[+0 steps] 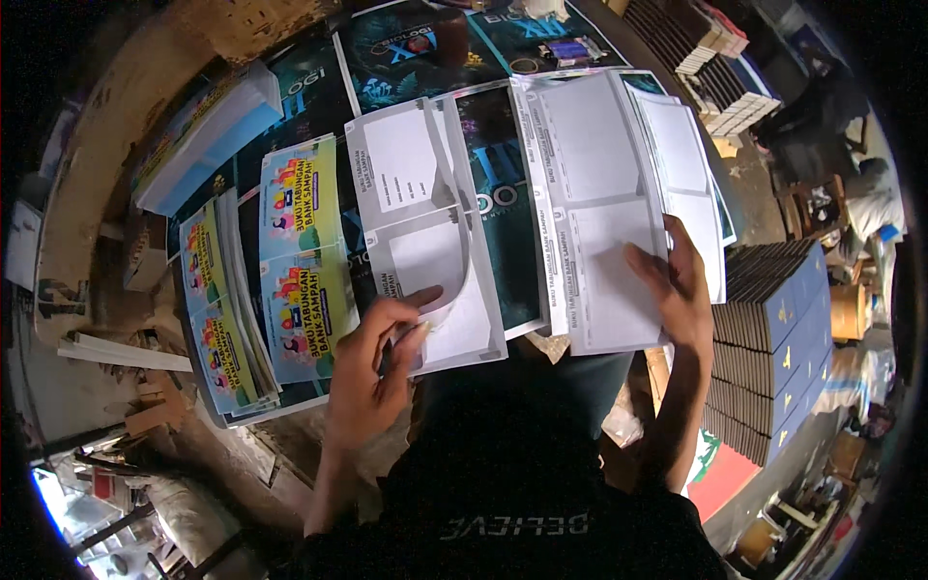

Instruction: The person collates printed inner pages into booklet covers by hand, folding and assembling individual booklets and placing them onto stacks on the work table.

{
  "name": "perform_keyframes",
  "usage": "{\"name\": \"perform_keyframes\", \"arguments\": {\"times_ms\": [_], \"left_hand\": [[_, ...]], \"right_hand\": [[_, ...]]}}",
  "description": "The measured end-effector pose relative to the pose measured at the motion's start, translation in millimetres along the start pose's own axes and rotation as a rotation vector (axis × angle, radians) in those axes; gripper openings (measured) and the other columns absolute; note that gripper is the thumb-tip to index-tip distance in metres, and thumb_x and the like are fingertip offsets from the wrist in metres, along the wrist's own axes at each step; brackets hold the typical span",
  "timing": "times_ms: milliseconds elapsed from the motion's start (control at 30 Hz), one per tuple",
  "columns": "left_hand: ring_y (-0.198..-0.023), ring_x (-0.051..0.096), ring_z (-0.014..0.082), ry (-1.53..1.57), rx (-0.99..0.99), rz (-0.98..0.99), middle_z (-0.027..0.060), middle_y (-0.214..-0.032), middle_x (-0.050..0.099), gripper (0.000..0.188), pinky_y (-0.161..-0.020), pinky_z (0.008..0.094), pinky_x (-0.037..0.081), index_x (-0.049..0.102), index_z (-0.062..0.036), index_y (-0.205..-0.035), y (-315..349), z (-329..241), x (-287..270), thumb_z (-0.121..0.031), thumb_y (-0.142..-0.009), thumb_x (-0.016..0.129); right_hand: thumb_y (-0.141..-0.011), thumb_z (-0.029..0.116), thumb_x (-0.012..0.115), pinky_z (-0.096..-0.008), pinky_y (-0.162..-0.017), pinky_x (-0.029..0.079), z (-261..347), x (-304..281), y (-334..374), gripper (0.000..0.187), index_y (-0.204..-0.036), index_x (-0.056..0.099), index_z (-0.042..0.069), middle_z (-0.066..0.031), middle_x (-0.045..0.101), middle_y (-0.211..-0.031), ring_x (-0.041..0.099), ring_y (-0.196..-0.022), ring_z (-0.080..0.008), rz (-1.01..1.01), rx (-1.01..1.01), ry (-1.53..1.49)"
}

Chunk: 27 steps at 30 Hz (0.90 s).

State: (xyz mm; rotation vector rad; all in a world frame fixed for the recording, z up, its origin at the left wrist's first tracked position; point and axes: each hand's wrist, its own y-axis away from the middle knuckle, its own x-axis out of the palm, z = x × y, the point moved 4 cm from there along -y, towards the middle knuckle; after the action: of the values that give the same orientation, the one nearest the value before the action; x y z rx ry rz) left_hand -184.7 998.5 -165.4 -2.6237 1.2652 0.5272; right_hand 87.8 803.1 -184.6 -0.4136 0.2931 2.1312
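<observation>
My left hand (pixel 375 362) pinches the lower edge of a white printed sheet (pixel 398 184) and curls it up, with another white sheet showing beneath. Each sheet has two grey-bordered panels, one above the other. On the right, my right hand (pixel 684 290) grips the right edge of another white printed sheet (pixel 604 140), thumb over its face; the other fingers are partly hidden. That sheet lies over similar ones, and its lower edge reaches the table's near side. Further right is one more pile of white sheets (pixel 677 145), partly behind my right hand.
Left of the sheets lie colourful yellow-and-blue covers (pixel 304 251) in stacks, with a thick block of paper (pixel 208 145) behind. Dark printed poster sheets (pixel 406 63) cover the table. A small purple packet (pixel 570 50) lies at the far side. Stacked blue-covered books (pixel 773 338) stand at right.
</observation>
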Motion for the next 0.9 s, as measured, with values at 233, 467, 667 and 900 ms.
{"name": "perform_keyframes", "arguments": {"times_ms": [233,467,667,900], "left_hand": [[-0.081,0.054,0.0075,0.424,0.052,-0.148,0.005,-0.09,0.055,0.009,-0.071,0.0205,0.044,0.054,-0.0002,-0.102,21,17,-1,-0.001,-0.095,0.06],[-0.113,0.064,0.0249,0.263,0.236,0.078,0.0168,-0.122,0.064,0.019,-0.095,0.0367,0.052,0.061,-0.003,-0.111,6,10,-24,-0.007,-0.093,0.064],[-0.143,0.036,0.0267,-0.617,0.039,0.136,0.0082,-0.146,0.05,0.058,-0.118,0.0439,0.032,0.064,-0.0144,-0.123,16,30,-89,-0.019,-0.069,0.085],[-0.137,0.045,0.024,-0.504,0.072,0.182,0.0082,-0.142,0.055,0.049,-0.115,0.04,0.036,0.064,-0.0145,-0.127,28,72,-98,-0.01,-0.08,0.077]], "right_hand": [[-0.089,-0.006,0.061,-0.0355,-0.1,0.047,40,75,16,0.063,-0.146,0.033,-0.006,-0.0221,0.055,-0.13,0.057,-0.118,-0.0248,0.252,-0.113,-0.28],[-0.09,-0.006,0.051,-0.0332,-0.11,0.033,37,130,23,0.059,-0.146,0.033,-0.006,-0.0204,0.048,-0.139,0.043,-0.132,-0.0223,0.346,-0.332,-0.131],[-0.093,0.063,0.052,-0.0416,-0.116,0.028,48,124,23,0.086,-0.148,0.037,-0.001,-0.026,0.041,-0.148,0.037,-0.14,-0.0348,0.234,0.208,-0.141],[-0.086,0.049,0.069,-0.042,-0.1,0.045,56,129,17,0.08,-0.14,0.043,-0.005,-0.0268,0.055,-0.129,0.055,-0.122,-0.0323,0.322,0.044,-0.072]]}}
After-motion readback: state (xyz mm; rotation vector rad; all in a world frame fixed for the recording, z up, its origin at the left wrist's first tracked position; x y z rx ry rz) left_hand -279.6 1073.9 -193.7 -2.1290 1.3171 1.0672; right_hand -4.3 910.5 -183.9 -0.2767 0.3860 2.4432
